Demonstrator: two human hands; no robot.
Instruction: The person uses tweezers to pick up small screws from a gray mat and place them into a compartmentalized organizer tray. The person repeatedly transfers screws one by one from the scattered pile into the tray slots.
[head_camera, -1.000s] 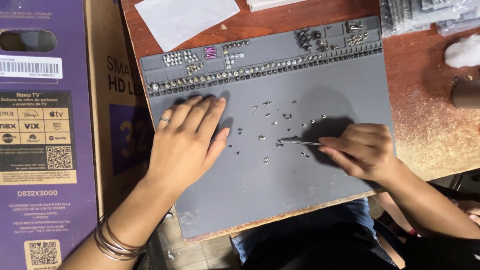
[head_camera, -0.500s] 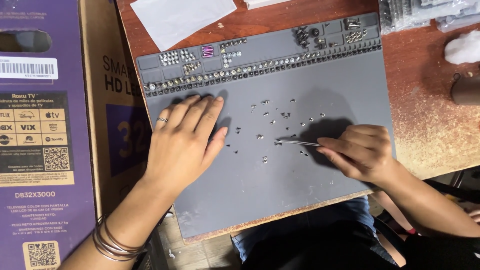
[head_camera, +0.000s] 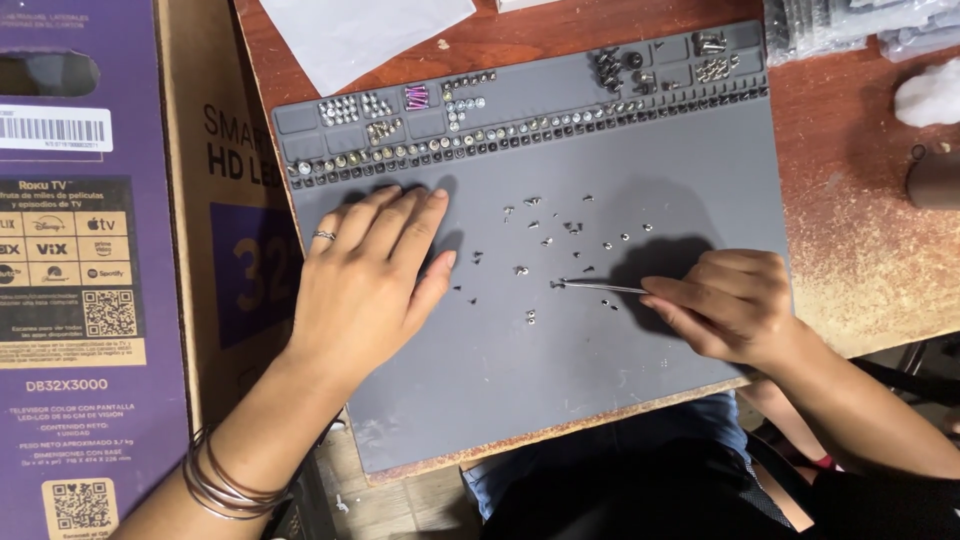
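A grey work mat (head_camera: 600, 390) lies on a worn wooden table. Several small loose screws (head_camera: 560, 235) are scattered over its middle. My left hand (head_camera: 370, 280) rests flat on the mat's left part, palm down, fingers spread, a ring on one finger and bangles at the wrist. My right hand (head_camera: 730, 305) holds thin metal tweezers (head_camera: 600, 287) pointing left, their tip touching the mat among the screws. Along the mat's far edge, small compartments (head_camera: 520, 115) hold sorted screws and other tiny parts.
A large purple and brown cardboard box (head_camera: 110, 270) stands to the left of the table. A sheet of white paper (head_camera: 370, 35) lies at the far edge. Clear plastic bags (head_camera: 850, 25) and a white wad (head_camera: 930, 95) sit at the far right.
The view has shifted slightly. Both hands stay almost where they were, the tweezers' tip still among the screws.
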